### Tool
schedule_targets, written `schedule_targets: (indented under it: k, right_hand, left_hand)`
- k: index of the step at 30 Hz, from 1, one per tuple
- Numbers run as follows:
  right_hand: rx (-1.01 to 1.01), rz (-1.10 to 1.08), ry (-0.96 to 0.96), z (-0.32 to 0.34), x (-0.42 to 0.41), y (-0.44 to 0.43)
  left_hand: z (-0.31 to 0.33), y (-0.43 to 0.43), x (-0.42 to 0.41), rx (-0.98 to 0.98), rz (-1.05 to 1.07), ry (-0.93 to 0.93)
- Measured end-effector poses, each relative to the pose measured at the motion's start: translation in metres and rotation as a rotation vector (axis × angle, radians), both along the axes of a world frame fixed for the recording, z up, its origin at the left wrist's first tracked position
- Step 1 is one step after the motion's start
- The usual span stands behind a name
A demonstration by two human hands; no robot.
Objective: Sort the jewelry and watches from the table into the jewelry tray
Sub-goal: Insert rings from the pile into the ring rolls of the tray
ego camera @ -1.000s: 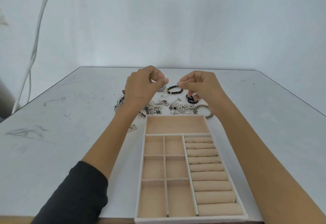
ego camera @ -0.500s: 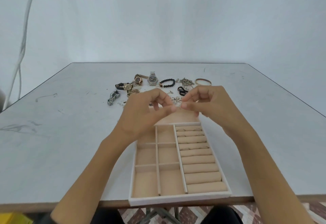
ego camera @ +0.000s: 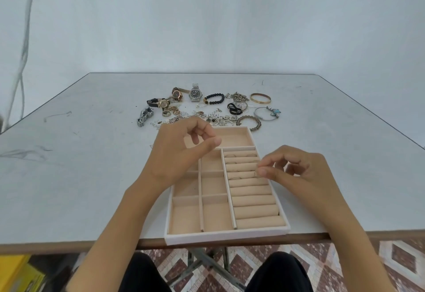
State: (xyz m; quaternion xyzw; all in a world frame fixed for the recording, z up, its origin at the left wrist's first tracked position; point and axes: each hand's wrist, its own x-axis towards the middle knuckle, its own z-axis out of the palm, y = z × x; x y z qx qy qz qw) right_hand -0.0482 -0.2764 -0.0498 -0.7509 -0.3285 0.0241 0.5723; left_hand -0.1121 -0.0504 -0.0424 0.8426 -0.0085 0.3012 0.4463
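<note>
A beige jewelry tray (ego camera: 226, 236) sits at the table's near edge, with open compartments on its left and ring rolls (ego camera: 253, 199) on its right. Several rings sit in the upper rolls. My right hand (ego camera: 296, 172) hovers over the rolls' right side and pinches a small ring (ego camera: 255, 174) between thumb and forefinger at a slot. My left hand (ego camera: 181, 151) hangs above the tray's upper left with loosely curled fingers and holds nothing. Beyond the tray lies a pile of jewelry (ego camera: 207, 117) with several watches (ego camera: 196, 94), a black bead bracelet (ego camera: 214, 99) and bangles (ego camera: 260, 98).
The grey table (ego camera: 69, 165) ends just under the tray's front rim, which overhangs the edge slightly. My knees and a patterned floor show below. A yellow object (ego camera: 16, 273) sits at the lower left. White cables (ego camera: 21, 61) hang along the left wall.
Both hands came back from the jewelry pile to over the tray, then parted. My right hand moved right and down to the ring rolls with the ring; my left hand let go.
</note>
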Motion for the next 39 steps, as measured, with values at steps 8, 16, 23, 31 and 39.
schedule_targets:
  k: [8,16,23,31,39]
  right_hand:
    - [-0.081,-0.034,-0.151,-0.0095,-0.0029,-0.0027]
    - [-0.092,0.069,-0.076,-0.0099,-0.0020,-0.0048]
    - [-0.056,0.041,0.003,-0.0095,-0.0027,-0.0058]
    - [-0.087,0.016,0.022,-0.0103,-0.0021,-0.0026]
    - [-0.067,-0.005,0.028,-0.0118,-0.0010,-0.0037]
  left_hand:
    - [-0.0008,0.0015,0.0003,-0.005,0.022,-0.010]
    - [-0.0018,0.0038,0.0006,-0.011,0.019,-0.008]
    - [-0.0023,0.0048,0.0001,-0.009,0.022,-0.010]
    - [-0.0010,0.0033,-0.0007,0.024,0.018,-0.006]
    - [-0.0017,0.0031,-0.0010,0.014,0.002,0.020]
